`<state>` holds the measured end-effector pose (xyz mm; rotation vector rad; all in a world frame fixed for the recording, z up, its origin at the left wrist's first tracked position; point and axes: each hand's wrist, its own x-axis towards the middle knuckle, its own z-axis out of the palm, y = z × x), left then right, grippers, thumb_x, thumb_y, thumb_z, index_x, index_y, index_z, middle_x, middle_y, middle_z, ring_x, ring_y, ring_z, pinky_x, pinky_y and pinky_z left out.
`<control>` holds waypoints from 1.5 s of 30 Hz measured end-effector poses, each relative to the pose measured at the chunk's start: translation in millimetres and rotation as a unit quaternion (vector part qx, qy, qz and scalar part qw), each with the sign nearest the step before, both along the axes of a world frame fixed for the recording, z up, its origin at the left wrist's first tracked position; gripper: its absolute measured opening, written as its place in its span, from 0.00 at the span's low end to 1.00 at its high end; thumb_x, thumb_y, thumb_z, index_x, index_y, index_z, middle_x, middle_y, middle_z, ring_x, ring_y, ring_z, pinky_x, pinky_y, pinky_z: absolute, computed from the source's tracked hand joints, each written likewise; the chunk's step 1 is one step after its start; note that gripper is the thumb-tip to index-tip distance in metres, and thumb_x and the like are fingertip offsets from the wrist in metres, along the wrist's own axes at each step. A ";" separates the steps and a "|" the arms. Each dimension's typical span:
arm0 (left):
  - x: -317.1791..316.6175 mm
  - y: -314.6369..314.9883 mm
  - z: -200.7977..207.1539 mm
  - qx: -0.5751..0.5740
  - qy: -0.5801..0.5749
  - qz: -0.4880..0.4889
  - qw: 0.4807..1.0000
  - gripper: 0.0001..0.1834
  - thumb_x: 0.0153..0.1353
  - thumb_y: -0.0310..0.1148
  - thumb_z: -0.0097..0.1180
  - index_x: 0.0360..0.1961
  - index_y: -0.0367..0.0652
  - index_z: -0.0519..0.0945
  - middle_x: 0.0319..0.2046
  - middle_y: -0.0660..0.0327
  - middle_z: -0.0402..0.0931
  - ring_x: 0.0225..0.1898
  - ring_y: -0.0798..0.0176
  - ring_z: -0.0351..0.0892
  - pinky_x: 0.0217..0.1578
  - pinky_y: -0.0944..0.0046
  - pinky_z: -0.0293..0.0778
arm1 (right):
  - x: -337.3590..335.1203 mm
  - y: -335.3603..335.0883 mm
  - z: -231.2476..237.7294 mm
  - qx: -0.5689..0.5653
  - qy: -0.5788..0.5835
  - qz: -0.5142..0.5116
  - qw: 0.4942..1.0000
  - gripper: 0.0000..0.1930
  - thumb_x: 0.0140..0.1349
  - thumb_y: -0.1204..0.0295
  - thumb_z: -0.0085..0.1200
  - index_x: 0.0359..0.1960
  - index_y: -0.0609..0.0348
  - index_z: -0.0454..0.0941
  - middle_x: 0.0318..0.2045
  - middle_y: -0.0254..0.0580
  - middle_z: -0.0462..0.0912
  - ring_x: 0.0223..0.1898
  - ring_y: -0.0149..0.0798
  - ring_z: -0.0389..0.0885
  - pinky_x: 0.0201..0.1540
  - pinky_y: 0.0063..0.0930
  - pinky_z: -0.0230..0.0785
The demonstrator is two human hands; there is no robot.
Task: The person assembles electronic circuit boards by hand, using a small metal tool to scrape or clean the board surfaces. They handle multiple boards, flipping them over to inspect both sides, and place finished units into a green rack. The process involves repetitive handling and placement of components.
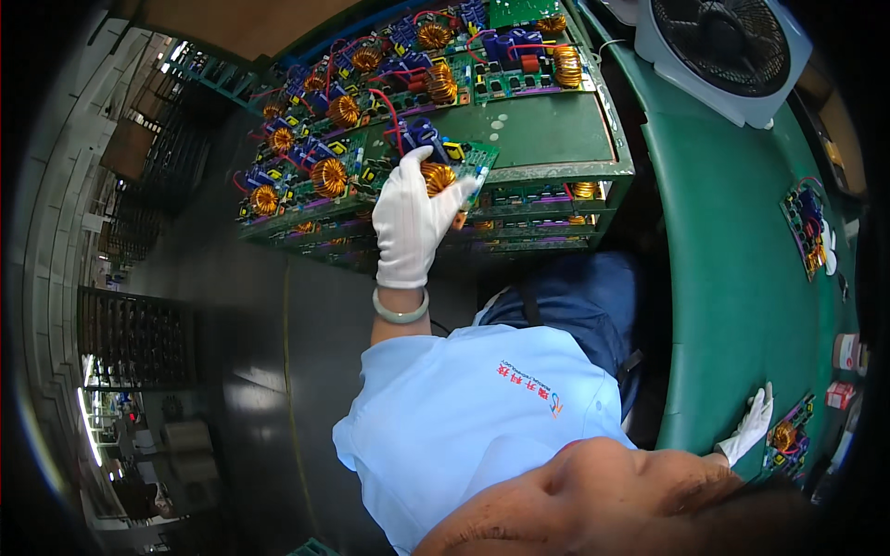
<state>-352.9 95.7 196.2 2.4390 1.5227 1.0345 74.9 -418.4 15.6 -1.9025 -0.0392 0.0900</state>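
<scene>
My left hand, in a white glove, reaches to the front of a green metal rack. Its thumb and fingers close on a circuit board with a copper-wound coil, dark blue capacitors and a red wire. That board is slightly tilted at the edge of the rack's top level, and the palm hides part of it. Far to the right, my gloved right hand rests on a green-covered bench, fingers stretched out. Beside it is another circuit board; whether they touch, I cannot tell.
Several similar boards fill the rack's top, with more on lower levels. A white-framed fan stands on the bench's far end. Another board and a small red-and-white box lie along its right side. Dark shelving stands across the floor at left.
</scene>
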 end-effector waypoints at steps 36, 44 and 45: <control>27.5 52.0 -54.7 0.153 -0.103 -0.015 0.983 0.38 0.50 0.27 0.72 0.64 0.43 0.73 0.46 0.54 0.82 0.47 0.49 0.80 0.52 0.54 0.75 | 10.3 -3.2 -2.8 -0.100 0.020 0.005 0.995 0.21 0.72 0.59 0.58 0.63 0.49 0.80 0.30 0.21 0.76 0.24 0.17 0.59 0.24 0.16 0.48; 30.6 48.1 -57.7 0.161 -0.081 0.017 0.983 0.38 0.50 0.27 0.73 0.65 0.43 0.73 0.45 0.54 0.82 0.45 0.48 0.80 0.50 0.53 0.75 | 17.5 -14.3 -23.1 0.002 -0.010 0.021 1.000 0.20 0.72 0.61 0.59 0.63 0.49 0.80 0.29 0.19 0.72 0.25 0.16 0.59 0.25 0.15 0.48; 31.0 49.4 -57.6 0.159 -0.084 0.018 0.984 0.39 0.49 0.27 0.73 0.65 0.43 0.73 0.45 0.54 0.82 0.45 0.48 0.80 0.50 0.53 0.75 | 14.6 -10.0 -19.2 -0.001 -0.002 0.015 1.000 0.20 0.72 0.61 0.59 0.63 0.49 0.80 0.28 0.19 0.72 0.25 0.16 0.59 0.24 0.16 0.47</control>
